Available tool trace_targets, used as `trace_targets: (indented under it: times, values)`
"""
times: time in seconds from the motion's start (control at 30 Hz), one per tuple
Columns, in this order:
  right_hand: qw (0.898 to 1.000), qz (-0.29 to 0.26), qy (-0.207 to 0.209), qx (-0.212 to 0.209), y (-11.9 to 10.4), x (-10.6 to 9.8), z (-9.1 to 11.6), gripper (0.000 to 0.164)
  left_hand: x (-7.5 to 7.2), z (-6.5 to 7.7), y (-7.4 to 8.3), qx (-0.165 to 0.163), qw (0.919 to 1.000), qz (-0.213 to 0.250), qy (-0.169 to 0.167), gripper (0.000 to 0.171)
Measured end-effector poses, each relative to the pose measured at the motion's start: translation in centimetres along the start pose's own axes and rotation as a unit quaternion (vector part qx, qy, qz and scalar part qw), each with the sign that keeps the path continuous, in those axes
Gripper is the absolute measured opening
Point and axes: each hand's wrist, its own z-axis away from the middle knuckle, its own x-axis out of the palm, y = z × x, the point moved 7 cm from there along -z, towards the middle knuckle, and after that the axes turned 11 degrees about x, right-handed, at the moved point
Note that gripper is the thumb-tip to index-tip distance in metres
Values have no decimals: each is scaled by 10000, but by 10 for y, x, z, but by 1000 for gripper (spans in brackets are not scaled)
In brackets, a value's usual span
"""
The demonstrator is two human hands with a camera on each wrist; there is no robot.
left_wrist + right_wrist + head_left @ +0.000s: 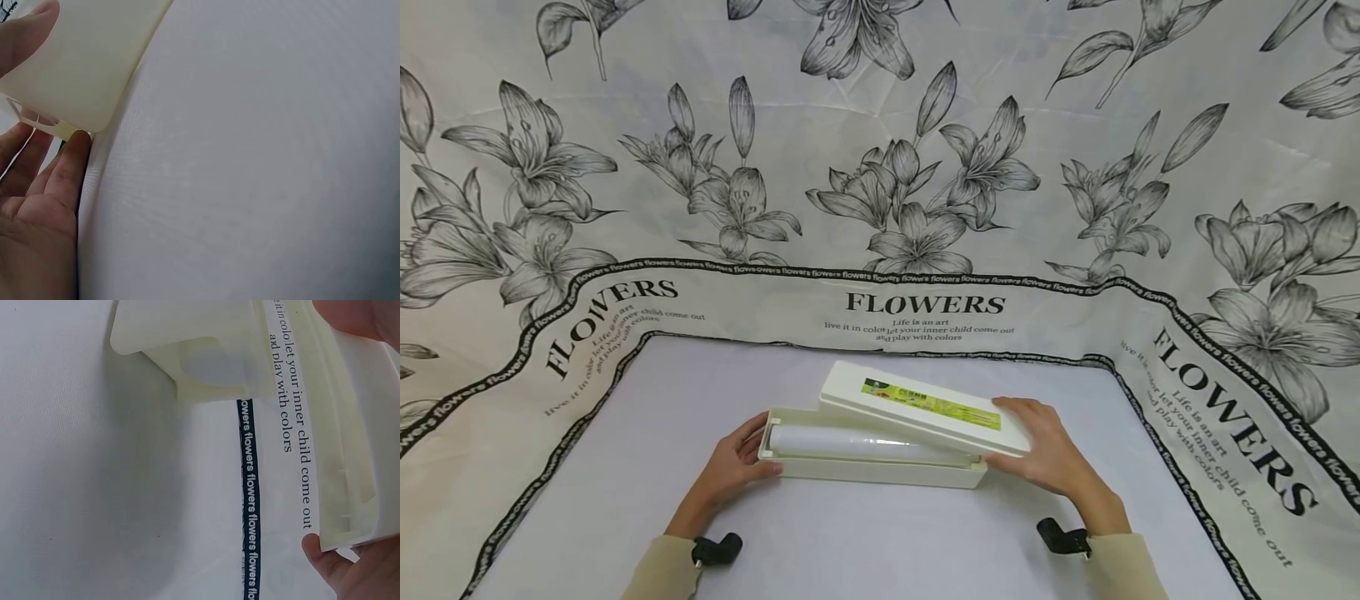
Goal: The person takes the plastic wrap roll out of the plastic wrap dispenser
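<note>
A long cream-coloured box sits on the white tabletop, its top uncovered on the left. Inside it lies a roll of clear plastic wrap. My left hand grips the box's left end, thumb at the front and fingers behind. In the left wrist view, the thumb and fingertips meet the box end. My right hand holds the box lid by its right end. The lid, bearing a yellow-green label, slants across the box and hides the roll's right part. The right wrist view shows the lid's hollow underside.
A white cloth covers the table. Behind and at both sides rises a floral fabric with a black-edged border and lettering. Black wrist mounts sit on both wrists, by the beige sleeves.
</note>
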Motion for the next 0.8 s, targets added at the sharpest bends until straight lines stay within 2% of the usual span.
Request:
trace_targets:
  times: [0.33, 0.8]
  values:
    - [9998, -94, 178, 60, 9, -6, 2, 83, 4, 1, 5, 23, 10000, 79, -9, 95]
    - [9993, -25, 279, 235, 19, -16, 5, 83, 4, 1, 3, -25, 9999, 157, -24, 97]
